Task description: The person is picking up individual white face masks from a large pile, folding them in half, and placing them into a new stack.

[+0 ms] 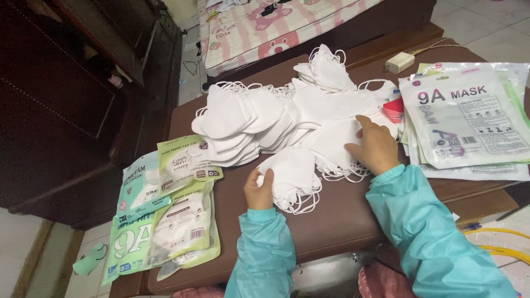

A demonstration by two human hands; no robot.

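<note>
A big heap of white folded face masks (pixel 259 118) covers the middle of a brown padded bench (pixel 342 221). My left hand (pixel 259 190) grips the near edge of a small stack of white masks (pixel 292 179) at the heap's front. Further right, my right hand (pixel 375 146) rests palm-down on the masks at the right of the heap (pixel 337 140), fingers bent over them. Both arms wear teal sleeves.
Filled green-and-white mask packets (pixel 165 221) lie at the bench's left end. A pile of flat empty packets (pixel 469 118) sits at the right, with a red item (pixel 393 108) beside it. A white adapter (pixel 399 62) lies at the far edge. Dark wooden furniture stands left.
</note>
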